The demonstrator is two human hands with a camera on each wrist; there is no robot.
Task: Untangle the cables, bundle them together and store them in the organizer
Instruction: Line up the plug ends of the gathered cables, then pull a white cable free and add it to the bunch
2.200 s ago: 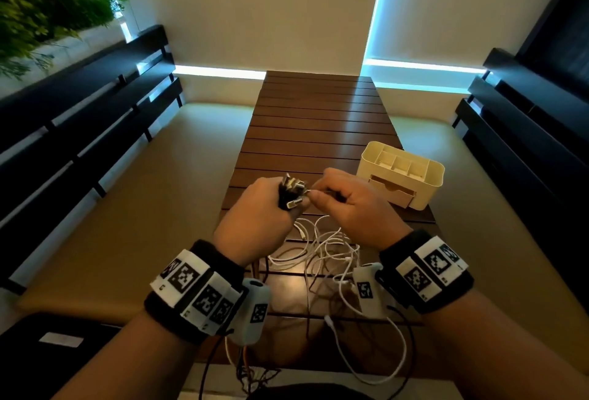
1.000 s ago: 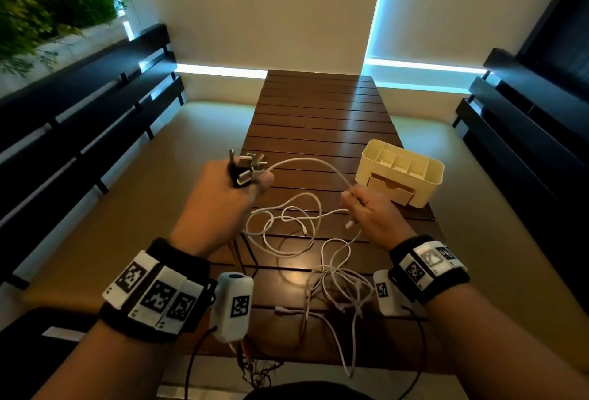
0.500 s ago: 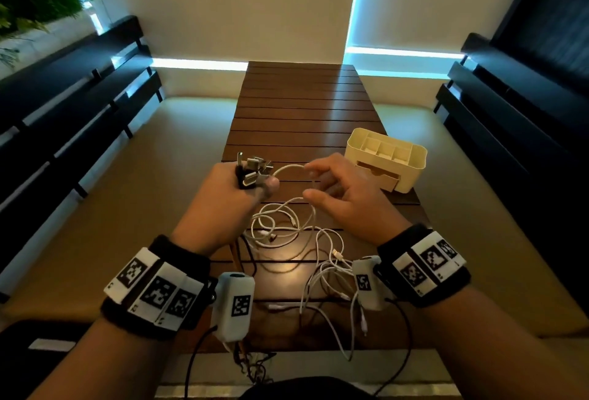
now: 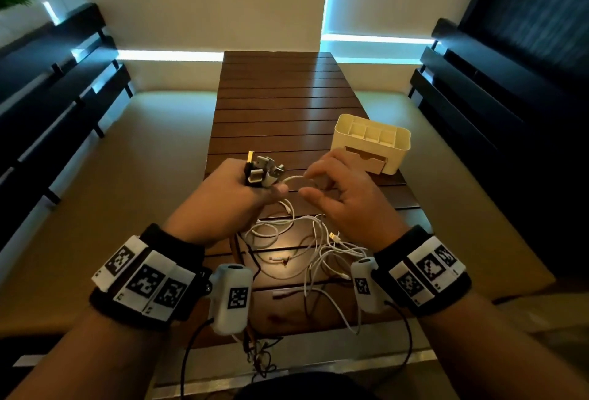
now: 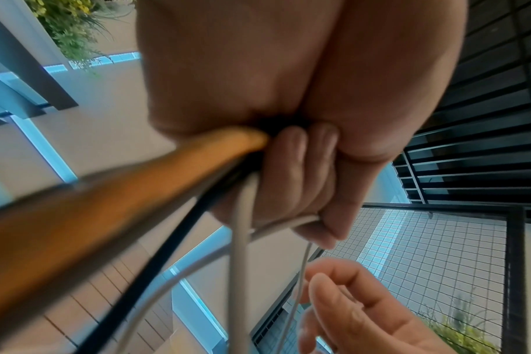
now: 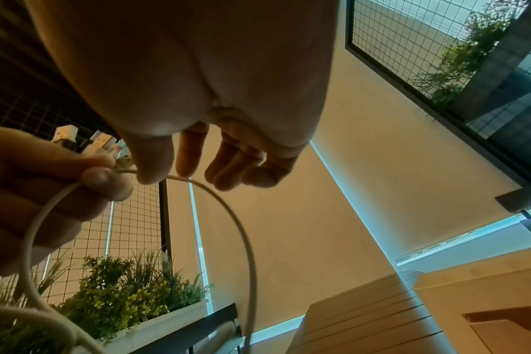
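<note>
My left hand (image 4: 239, 199) grips a bunch of cable plug ends (image 4: 263, 172) that stick up out of the fist, held above the brown slatted table (image 4: 277, 106). In the left wrist view its curled fingers (image 5: 291, 172) clamp an orange cable (image 5: 155, 182), a black cable (image 5: 167, 239) and white ones. A white cable loop (image 4: 294, 179) arcs from the fist to my right hand (image 4: 338, 199), whose fingers are loosely spread; its thumb (image 6: 150, 165) touches the loop (image 6: 228, 208). The loose white tangle (image 4: 306, 246) lies on the table under both hands. The cream organizer (image 4: 371, 145) stands just beyond my right hand.
Beige cushioned benches (image 4: 105, 208) with dark slatted backs (image 4: 54, 81) flank the narrow table on both sides. Thin wires (image 4: 258, 352) hang off the table's near edge. A planter with green plants (image 6: 121, 299) shows in the right wrist view.
My right hand has let go of the white cable it had drawn out to the right, and has come back beside the left fist with fingers spread. The left hand keeps its hold on the plugs.
</note>
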